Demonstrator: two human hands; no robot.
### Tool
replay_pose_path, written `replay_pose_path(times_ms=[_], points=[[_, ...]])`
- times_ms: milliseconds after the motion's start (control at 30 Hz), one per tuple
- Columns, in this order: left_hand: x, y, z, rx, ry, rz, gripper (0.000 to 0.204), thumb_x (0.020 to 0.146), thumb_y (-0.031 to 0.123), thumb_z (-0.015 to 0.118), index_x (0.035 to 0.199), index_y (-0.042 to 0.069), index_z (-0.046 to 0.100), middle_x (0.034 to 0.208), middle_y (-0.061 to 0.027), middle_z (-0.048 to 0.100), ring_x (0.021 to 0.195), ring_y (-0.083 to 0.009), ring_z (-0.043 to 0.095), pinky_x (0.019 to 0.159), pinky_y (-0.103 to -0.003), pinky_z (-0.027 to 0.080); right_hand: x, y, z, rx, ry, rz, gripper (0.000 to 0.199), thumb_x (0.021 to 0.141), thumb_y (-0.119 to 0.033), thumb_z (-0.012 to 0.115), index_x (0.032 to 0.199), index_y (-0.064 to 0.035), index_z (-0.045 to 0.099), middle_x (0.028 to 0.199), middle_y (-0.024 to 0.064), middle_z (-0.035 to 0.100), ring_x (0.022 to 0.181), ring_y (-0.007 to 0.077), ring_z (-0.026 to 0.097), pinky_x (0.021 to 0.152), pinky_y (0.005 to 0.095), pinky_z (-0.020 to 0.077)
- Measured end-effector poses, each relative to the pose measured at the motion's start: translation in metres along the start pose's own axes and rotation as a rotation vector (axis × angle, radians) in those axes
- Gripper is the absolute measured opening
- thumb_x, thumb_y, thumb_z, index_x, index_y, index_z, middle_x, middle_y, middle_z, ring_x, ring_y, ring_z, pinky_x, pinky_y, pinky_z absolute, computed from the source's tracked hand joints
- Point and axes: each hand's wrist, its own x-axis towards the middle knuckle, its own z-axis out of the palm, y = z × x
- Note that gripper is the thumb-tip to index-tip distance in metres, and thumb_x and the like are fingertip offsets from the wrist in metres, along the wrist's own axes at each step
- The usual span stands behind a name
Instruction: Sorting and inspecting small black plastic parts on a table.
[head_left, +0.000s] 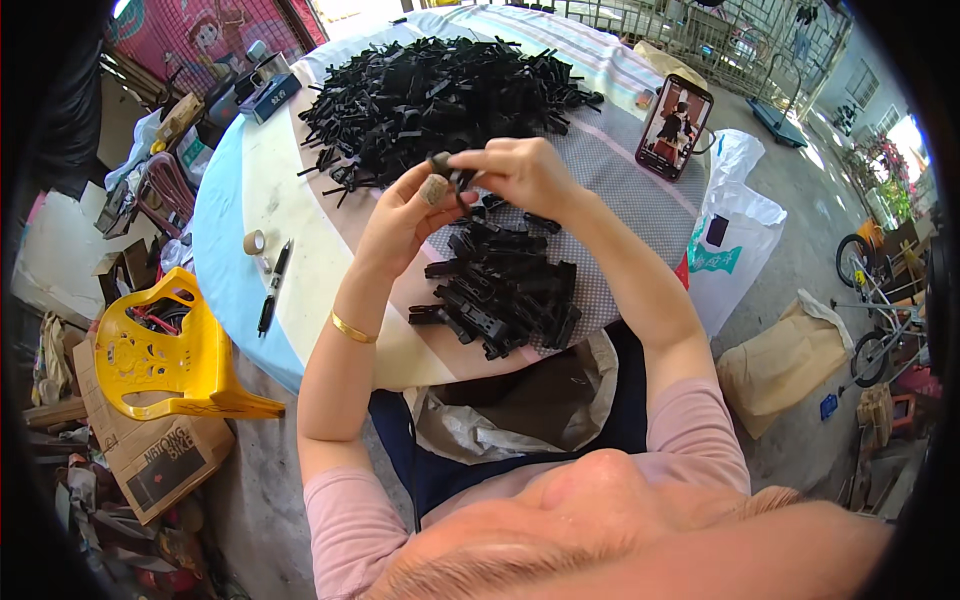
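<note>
Both hands pinching black clip — seemingly, white sack right

Both hands, left hand and right hand, pinch a black clip.

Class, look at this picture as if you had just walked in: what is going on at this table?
A person seated at a round table holds a small black plastic part up between both hands, the left hand and right hand pinching it together. A small pile of similar black parts lies just below the hands, and a far larger heap sits farther back. A phone stands propped to the right.
</note>
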Motion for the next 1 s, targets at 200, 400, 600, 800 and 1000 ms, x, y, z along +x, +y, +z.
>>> replay_pose_path(times_ms=[200,400,600,800,1000], points=[[-0.005,0.015,0.002,-0.034,-0.203,-0.166,0.043,0.083,0.017,0.058,0.12,0.0,0.042,0.106,-0.0121,0.054,0.096,-0.0257,0.057,0.084,-0.036,0.048,-0.004,-0.012,0.002,-0.018,-0.032,-0.171,0.036,0.068,-0.011,0.065,0.103,-0.0183,0.062,0.065,0.0014,0.056,0.058,0.0189,0.057,0.052,0.0287,0.0462],[-0.003,0.007,-0.009,-0.044,-0.065,0.0,0.038,0.08,0.012,0.061,0.115,0.006,0.046,0.11,-0.0172,0.054,0.094,-0.0253,0.058,0.083,-0.035,0.048,-0.002,-0.019,0.006,0.089,0.007,0.049,0.047,0.067,-0.008,0.066,0.112,-0.0136,0.055,0.066,0.0054,0.054,0.056,0.0156,0.055,0.052,0.0243,0.045],[-0.003,0.0,0.019,0.397,0.2,0.264,0.041,0.077,-0.002,0.059,0.11,-0.001,0.035,0.099,-0.0156,0.057,0.08,-0.0193,0.06,0.072,-0.028,0.051,-0.002,-0.017,0.009,0.665,-0.035,0.499,0.017,0.086,-0.012,0.051,0.094,0.0012,0.058,0.064,-0.003,0.051,0.056,0.0027,0.043,0.049,0.0172,0.0355],[0.0,-0.016,0.017,0.481,0.201,0.351,0.029,0.08,-0.004,0.055,0.101,-0.002,0.034,0.103,-0.0146,0.054,0.083,-0.0151,0.058,0.07,-0.026,0.05,-0.001,-0.025,0.01,0.762,-0.119,0.591,0.015,0.087,-0.014,0.051,0.086,-0.0003,0.058,0.063,-0.0018,0.052,0.055,0.0027,0.044,0.048,0.0165,0.0353],[-0.001,-0.02,0.021,0.567,0.254,0.388,0.022,0.081,-0.003,0.054,0.098,-0.004,0.041,0.097,-0.0123,0.058,0.077,-0.0123,0.058,0.068,-0.024,0.049,-0.002,-0.018,0.01,0.629,-0.138,0.515,0.015,0.084,-0.01,0.054,0.08,0.0016,0.061,0.062,0.0015,0.057,0.055,0.0049,0.049,0.049,0.0198,0.0395]])
